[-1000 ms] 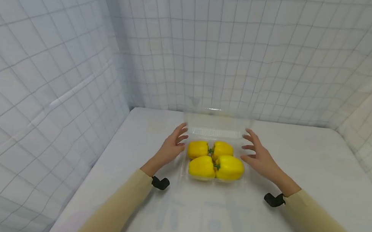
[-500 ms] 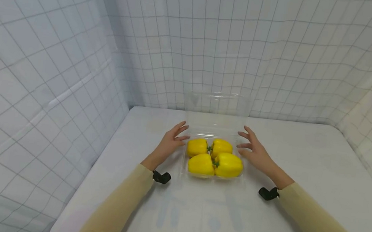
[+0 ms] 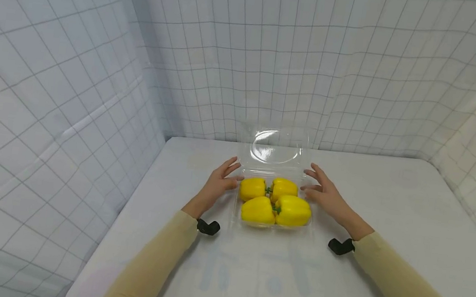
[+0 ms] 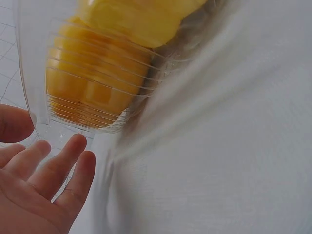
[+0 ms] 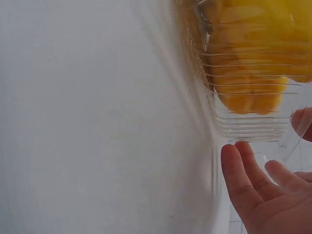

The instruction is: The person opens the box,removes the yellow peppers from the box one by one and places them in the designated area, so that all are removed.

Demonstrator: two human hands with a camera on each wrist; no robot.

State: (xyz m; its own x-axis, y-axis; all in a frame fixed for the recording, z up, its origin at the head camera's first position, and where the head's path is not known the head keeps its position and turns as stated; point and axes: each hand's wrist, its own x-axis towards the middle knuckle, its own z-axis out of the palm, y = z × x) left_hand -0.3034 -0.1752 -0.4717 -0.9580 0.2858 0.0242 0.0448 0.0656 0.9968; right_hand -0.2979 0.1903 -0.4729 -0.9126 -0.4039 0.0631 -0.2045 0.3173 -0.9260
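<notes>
A clear plastic clamshell box (image 3: 235,213) lies on the table, its lid (image 3: 284,149) raised at the back with a bright glare. Inside are several yellow bell peppers (image 3: 292,211) with green stems. At the box's back left side, my left hand (image 3: 218,183) has its fingers spread and slightly bent; in the left wrist view its thumb (image 4: 15,124) is right at the plastic edge. My right hand (image 3: 325,195) mirrors it at the back right. The right wrist view shows its fingertips (image 5: 236,148) just by the ribbed wall (image 5: 251,129).
The white tabletop (image 3: 389,210) carries faint bluish marks (image 3: 274,285) in front of the box. Gridded white cloth (image 3: 291,66) rises behind the table and on both sides. Small black devices (image 3: 209,227) are strapped at the wrists.
The lid has swung: its top edge rose, then dropped slightly, and it now shows strong glare. My right hand has moved a little left, closer to the box; my left hand barely shifted.
</notes>
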